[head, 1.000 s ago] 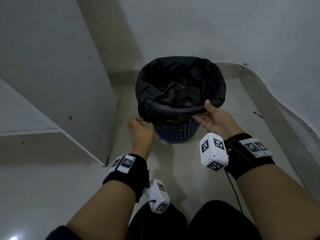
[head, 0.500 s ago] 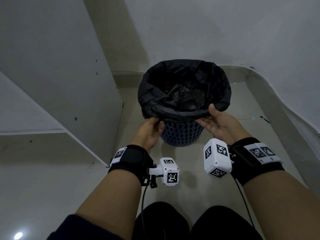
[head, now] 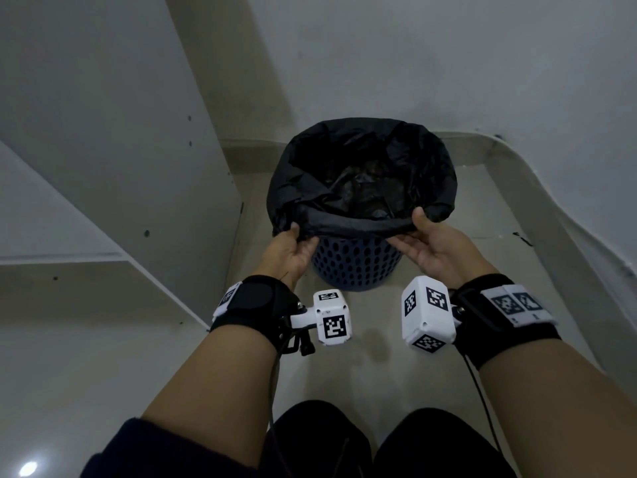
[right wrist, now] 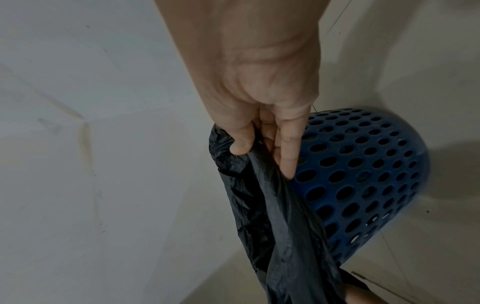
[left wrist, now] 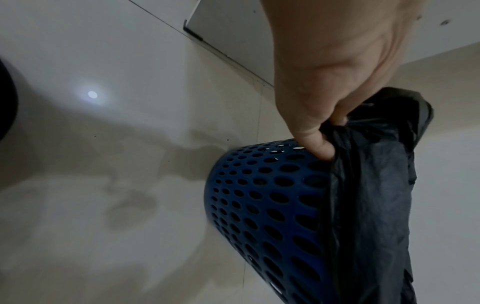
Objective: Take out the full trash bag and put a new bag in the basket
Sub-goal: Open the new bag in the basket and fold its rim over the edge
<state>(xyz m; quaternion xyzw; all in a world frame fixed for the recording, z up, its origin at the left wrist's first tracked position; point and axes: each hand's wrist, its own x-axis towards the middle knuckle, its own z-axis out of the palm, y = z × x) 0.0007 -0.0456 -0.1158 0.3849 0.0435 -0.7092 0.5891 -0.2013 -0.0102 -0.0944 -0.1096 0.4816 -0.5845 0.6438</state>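
Black trash bag (head: 362, 181), one only, lines the single blue perforated basket (head: 355, 267) standing on the floor in the far corner, its edge folded over the rim. Two hands grasp its near edge: the left hand (head: 287, 251) pinches the left side, the right hand (head: 432, 246) the right.

No readable words, brand names or numbers anywhere. Only black-and-white square coded markers, none decodable as text: on the white cube (head: 332, 317) mounted at the left wrist, on the white cube (head: 426, 313) at the right wrist, and on the white tags of the left wristband (head: 228, 298) and right wristband (head: 515, 304). Small print beneath the right tag markers too blurred to read.
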